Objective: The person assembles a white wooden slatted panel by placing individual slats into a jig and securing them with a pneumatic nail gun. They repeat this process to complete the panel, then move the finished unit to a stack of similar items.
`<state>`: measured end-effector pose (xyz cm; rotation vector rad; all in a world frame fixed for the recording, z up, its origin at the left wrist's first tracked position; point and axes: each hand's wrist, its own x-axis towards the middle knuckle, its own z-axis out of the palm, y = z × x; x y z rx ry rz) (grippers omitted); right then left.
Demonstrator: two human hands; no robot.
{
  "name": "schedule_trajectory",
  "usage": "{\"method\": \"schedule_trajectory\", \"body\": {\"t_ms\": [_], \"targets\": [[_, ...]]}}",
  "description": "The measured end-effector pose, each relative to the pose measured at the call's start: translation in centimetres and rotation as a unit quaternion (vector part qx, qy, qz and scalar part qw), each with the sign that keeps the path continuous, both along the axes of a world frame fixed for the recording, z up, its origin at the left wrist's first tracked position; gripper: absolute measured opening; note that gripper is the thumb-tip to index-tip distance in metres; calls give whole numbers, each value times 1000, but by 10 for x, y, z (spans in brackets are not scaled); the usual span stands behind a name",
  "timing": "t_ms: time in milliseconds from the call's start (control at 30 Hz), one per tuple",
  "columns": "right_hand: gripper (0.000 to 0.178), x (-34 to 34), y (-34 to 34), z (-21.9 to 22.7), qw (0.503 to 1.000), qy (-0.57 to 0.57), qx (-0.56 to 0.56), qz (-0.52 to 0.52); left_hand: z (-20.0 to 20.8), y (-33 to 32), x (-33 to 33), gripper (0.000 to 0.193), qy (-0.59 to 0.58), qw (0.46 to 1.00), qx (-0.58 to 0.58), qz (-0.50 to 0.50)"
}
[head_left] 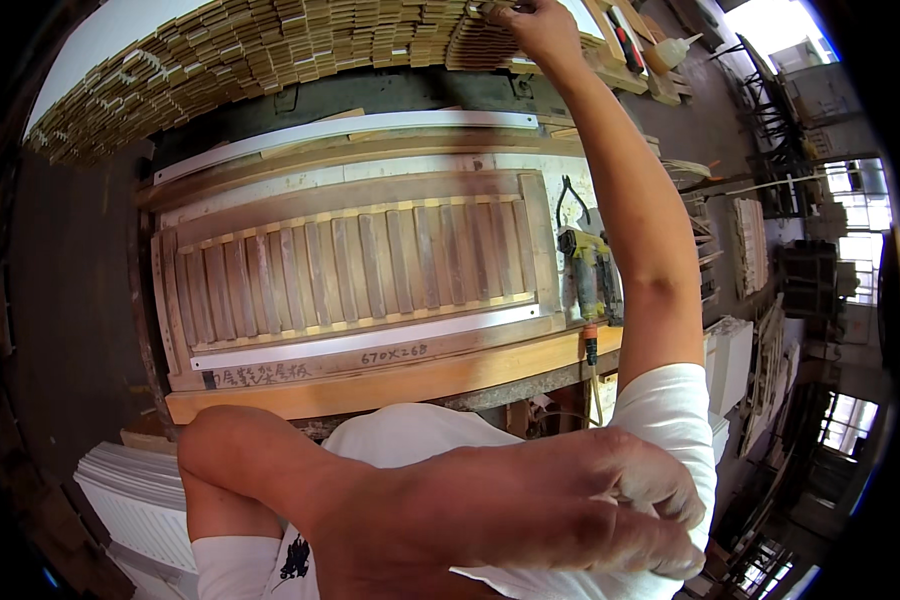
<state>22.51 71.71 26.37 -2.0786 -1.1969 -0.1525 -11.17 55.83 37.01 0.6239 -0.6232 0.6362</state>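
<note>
Right hand: right hand (540,28) is stretched to the far side, fingers closed on the top of a stack of small wood pieces (480,40); fingertips are cut off by the upper edge of the view.
Left hand: left hand (530,520) is near the camera, pressed against the white shirt (660,420); fingers curl flat on the cloth with nothing seen in them; the palm side is hidden.
Wood pieces: many short strips, stacked in rows (250,50) across the far side, too many and too bent by the lens to count.
Slatted panel: one wooden slatted frame (355,265) lies flat on the workbench (400,385), between the person and the stacks; roughly seventeen slats, the left end ones blurred.
White strips: two, one (360,125) beyond the panel, one (370,340) along its near edge.
Power tool: one yellow and grey tool (582,275) lies just right of the panel, with a black cable; its type is hard to make out.
Bottle: one pale squeeze bottle (673,50), far right.
White panels: one pile (135,500), near left, partly hidden by the left elbow.
Right background: racks and windows, washed out.
</note>
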Motion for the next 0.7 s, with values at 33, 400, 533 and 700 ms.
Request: {"method": "schedule_trajectory", "body": {"t_ms": [33, 400, 533, 700], "targets": [[40, -9, 6, 4, 1000, 7, -10, 10, -2, 5, -9, 62, 43, 998, 41, -30], [50, -4, -7, -7, 999, 8, -39, -1, -18, -3, -16, 60, 51, 996, 68, -24], [59, -17, -43, -10, 989, 133, -28, 55, -12, 9, -22, 59, 117, 988, 99, -4], [55, -34, -53, 25, 775, 617, 91, 104, -44, 25, -21, 59, 260, 956, 128, 37]]}}
